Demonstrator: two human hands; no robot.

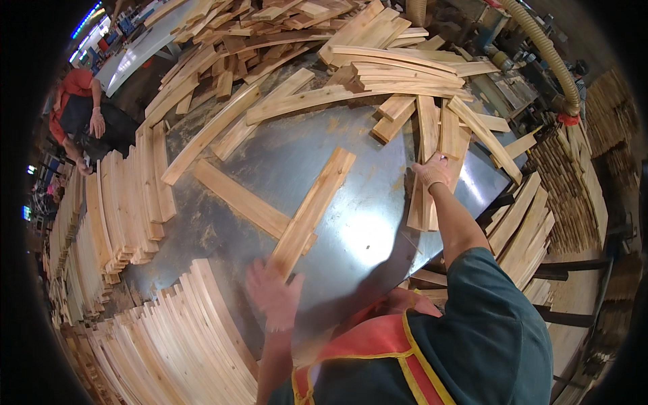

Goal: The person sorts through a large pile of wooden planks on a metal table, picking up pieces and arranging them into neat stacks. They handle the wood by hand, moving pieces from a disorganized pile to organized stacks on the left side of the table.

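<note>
My left hand [273, 291], blurred, is at the near end of a wooden plank [315, 209], thumb and fingers apart on either side of that end. This plank lies aslant across another plank [243, 201] on the metal tabletop [368, 233]. On the right, my right hand [433, 171] is closed at the near end of a short plank [449, 131], which rests over longer boards [428, 202] lying side by side. Part of its grip is hidden by the hand itself.
Loose boards [263, 40] are heaped across the table's far side. Rows of planks on edge line the left [128, 202] and near left [182, 331]. More boards [523, 229] stack at right, below a ribbed hose [550, 57]. Another person [84, 111] stands far left.
</note>
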